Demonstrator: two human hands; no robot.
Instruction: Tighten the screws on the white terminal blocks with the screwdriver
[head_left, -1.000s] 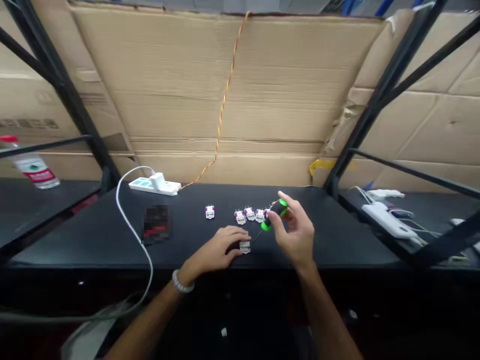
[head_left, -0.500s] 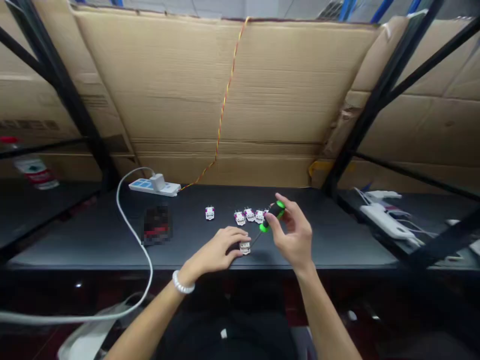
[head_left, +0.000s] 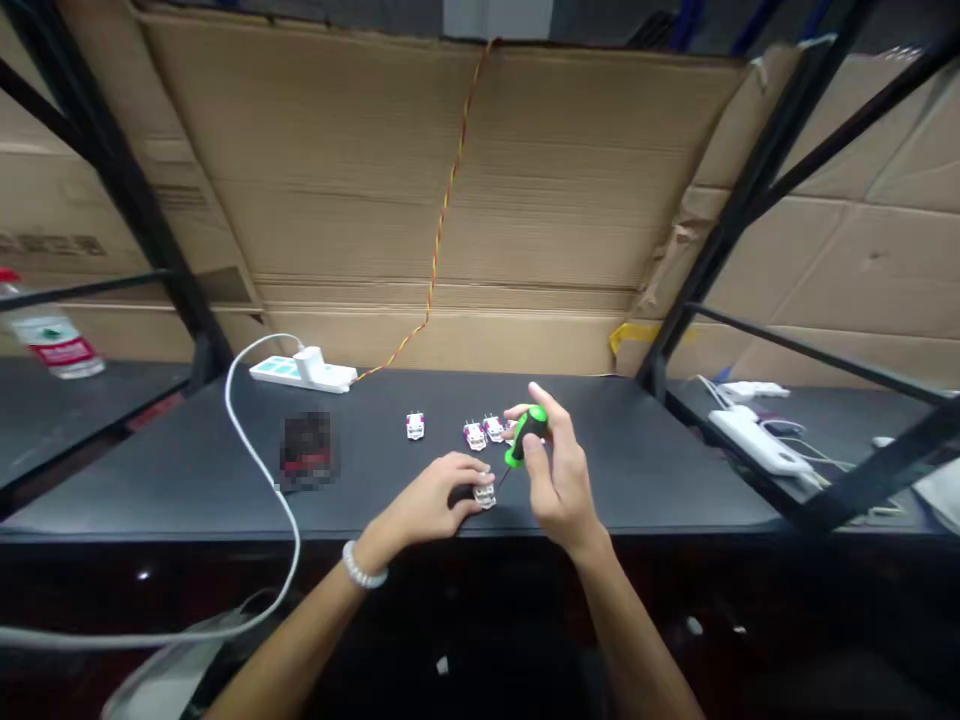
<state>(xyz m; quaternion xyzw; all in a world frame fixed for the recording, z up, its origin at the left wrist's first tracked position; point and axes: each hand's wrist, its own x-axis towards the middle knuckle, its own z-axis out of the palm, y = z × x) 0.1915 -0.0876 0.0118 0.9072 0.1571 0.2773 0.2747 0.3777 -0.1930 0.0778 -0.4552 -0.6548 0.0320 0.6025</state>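
My right hand (head_left: 553, 478) grips a short screwdriver with a black and green handle (head_left: 526, 436), its thin tip slanting down toward a small white connector block (head_left: 485, 494). My left hand (head_left: 435, 497) rests on the black table (head_left: 660, 470) and pins that block with its fingertips. Behind the hands lies a short row of similar white and magenta blocks (head_left: 484, 431). One more block (head_left: 415, 425) sits apart to the left.
A white power strip (head_left: 300, 372) with a plugged-in charger lies at the back left; its cable loops off the front edge. A dark blurred object (head_left: 306, 450) sits left of my hands. Cardboard walls the back. A bottle (head_left: 49, 334) stands far left, another power strip (head_left: 757, 440) far right.
My right hand has moved left and down with the screwdriver, bringing its tip closer to the block under my left hand. The left hand has stayed put.
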